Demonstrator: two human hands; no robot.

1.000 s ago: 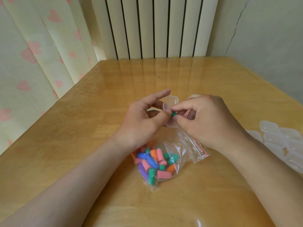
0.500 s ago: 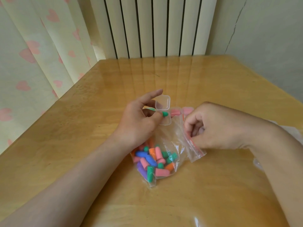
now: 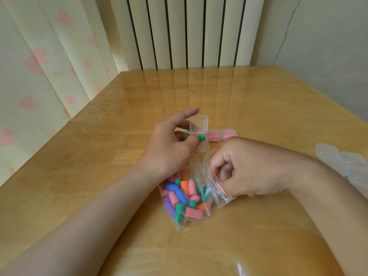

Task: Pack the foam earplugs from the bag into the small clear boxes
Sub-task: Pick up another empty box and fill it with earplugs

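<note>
A person's left hand (image 3: 169, 150) pinches a green earplug (image 3: 201, 138) between thumb and finger at the rim of an open box (image 3: 199, 124). The box lid stands up behind, and the forefinger is stretched out above it. The right hand (image 3: 253, 166) is curled tight at the mouth of the bag (image 3: 201, 172), gripping its red-striped lip; whether those fingers also hold an earplug cannot be told. The other earplugs (image 3: 180, 196), pink, green, blue, orange and purple, lie heaped in the bag's bottom, just beside the left wrist. Two filled boxes (image 3: 215, 135), closed on pink plugs, sit side by side just beyond the right hand. Spare boxes (image 3: 342, 162) are piled at the table's right edge.

The light box seems steadied by nothing but the hand that feeds it. A push at an angle could skid or tip it on the glossy top, or let the springy foam pop back out and roll away. A tug from the right hand could drag the bag and spill plugs through its open mouth.

The table (image 3: 258, 100) is varnished yellow wood, shiny enough to mirror the white radiator (image 3: 189, 30) behind it. A cream curtain (image 3: 39, 56) printed with pink hearts hangs at left, and a pale wall (image 3: 328, 36) with a thin crack rises at right.
</note>
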